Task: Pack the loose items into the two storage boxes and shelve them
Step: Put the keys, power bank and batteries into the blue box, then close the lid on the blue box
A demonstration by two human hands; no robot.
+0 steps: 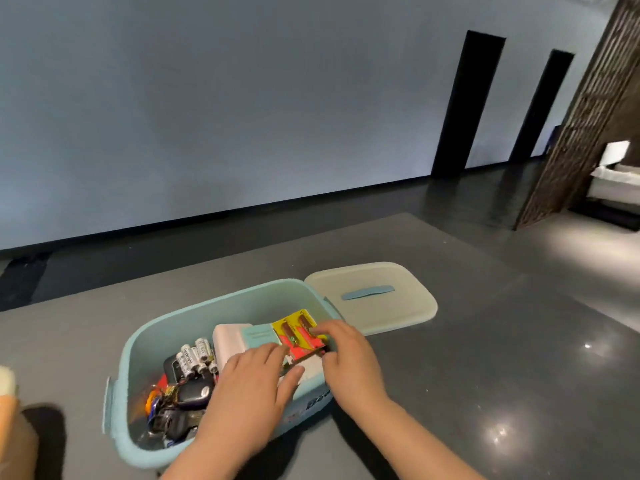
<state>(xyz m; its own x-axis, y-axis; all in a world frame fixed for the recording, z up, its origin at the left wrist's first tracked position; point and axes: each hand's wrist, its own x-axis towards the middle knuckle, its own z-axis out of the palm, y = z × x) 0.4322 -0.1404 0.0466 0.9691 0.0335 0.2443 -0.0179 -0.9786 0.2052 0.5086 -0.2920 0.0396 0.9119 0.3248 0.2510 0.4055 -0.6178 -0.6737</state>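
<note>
A light-blue storage box [194, 315] stands open on the grey table in front of me. Inside lie several white batteries [194, 355], dark key fobs and cables [180, 403], and a pale pink-and-white case [230, 341]. Over the box's right end, a yellow-and-red blister card [299, 332] is pinched between my two hands. My right hand [346, 355] grips its right edge, and my left hand [252, 386] holds its near left edge, covering the items beneath.
The box's pale lid [374, 299], with a blue handle, lies flat on the table just right of the box. A cream-and-orange object [8, 389] shows at the left edge. The grey table [485, 375] extends right; a grey wall stands behind it.
</note>
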